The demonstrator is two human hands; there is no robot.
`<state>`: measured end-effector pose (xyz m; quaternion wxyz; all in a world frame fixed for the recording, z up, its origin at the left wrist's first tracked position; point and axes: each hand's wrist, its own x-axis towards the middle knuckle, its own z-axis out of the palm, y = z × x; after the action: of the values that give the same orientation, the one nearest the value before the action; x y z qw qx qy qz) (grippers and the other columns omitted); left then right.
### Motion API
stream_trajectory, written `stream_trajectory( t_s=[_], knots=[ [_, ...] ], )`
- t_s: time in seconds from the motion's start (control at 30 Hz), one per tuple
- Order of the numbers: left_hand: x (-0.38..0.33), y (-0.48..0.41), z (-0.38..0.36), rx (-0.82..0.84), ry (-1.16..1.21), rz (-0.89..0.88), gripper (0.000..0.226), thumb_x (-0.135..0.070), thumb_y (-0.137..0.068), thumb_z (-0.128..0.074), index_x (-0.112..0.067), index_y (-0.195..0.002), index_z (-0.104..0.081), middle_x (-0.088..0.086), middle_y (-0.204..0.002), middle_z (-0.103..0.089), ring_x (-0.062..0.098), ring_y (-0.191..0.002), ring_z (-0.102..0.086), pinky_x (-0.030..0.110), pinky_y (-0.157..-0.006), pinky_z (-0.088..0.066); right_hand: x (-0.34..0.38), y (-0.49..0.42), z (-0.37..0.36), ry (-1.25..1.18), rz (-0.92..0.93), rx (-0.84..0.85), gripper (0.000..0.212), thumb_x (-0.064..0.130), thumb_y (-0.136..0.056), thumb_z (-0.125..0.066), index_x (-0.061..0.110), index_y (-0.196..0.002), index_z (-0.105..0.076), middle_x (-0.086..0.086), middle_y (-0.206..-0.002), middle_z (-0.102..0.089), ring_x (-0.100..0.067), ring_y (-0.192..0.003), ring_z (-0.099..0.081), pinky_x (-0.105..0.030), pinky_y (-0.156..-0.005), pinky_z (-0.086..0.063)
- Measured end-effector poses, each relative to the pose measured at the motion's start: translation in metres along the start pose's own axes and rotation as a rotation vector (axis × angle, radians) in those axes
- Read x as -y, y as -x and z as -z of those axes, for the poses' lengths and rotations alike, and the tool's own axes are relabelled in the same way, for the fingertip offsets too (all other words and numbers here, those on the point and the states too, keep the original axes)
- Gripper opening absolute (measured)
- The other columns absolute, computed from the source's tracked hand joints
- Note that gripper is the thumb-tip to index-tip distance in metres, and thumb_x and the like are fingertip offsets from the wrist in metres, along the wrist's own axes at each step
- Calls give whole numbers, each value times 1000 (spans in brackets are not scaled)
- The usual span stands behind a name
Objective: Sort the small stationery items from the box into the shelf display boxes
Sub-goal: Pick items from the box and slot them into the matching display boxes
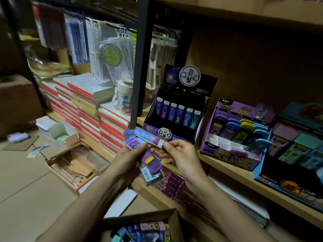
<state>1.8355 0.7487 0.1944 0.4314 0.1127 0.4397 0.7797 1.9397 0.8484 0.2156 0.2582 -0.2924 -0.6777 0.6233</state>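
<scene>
Sorting is mid-course, we judge. The shelf [227, 171] carries the display boxes, the dark star box [176, 109] nearest the hands. The box [139, 217] below holds more items. Our left hand [129, 159] is clamped round a mixed stack [150, 166]. Our right hand [181, 154] pinches the end of one slim star-patterned case [148, 137]. Next, we judge, that case needs slotting upright into the star box.

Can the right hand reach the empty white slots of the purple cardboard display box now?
Probably yes. The right hand pinches a slim blue plastic case just left of the purple cardboard display box, whose front white slots are open on top; nothing stands between them.
</scene>
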Motion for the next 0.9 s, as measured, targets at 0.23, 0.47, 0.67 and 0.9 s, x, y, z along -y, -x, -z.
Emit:
stream_trajectory(
  t_s=[0.23, 0.47, 0.67, 0.9],
  knots=[
    [-11, -1, 21, -47, -77, -114, 10, -9, -93, -51, -4, -100, -56, 4, -73, -70, 13, -63, -69, 27, -56, -57, 70, -55, 30, 298, 410, -201, 13, 10, -88, -63, 21, -83, -59, 5, -68, -61, 0, -55, -58, -16, -57, -52],
    [-29, 3, 25, -81, -157, -184, 18, -18, -90, -58, -5, -102, -59, 6, -78, -68, 16, -63, -65, 25, -57, -55, 99, -109, 21, 622, 454, -202, 8, 23, -85, -68, 19, -91, -67, 2, -83, -67, -17, -80, -64, -35, -77, -53],
    [-33, 4, 31, -90, -126, -181, 34, -26, -80, -64, -5, -107, -60, 3, -75, -72, 15, -64, -69, 30, -61, -53, 99, -117, 7, 757, 466, -117, 23, 20, -83, -70, 9, -103, -69, -8, -97, -70, -18, -90, -64, -34, -85, -51],
    [-34, 5, 30, -105, -94, -188, 23, -21, -85, -62, -7, -103, -61, 2, -73, -73, 14, -61, -69, 24, -54, -55, 97, -127, -1, 760, 401, -66, 25, 16, -82, -72, 7, -105, -68, -13, -99, -68, -27, -93, -65, -47, -86, -53]
  ],
)
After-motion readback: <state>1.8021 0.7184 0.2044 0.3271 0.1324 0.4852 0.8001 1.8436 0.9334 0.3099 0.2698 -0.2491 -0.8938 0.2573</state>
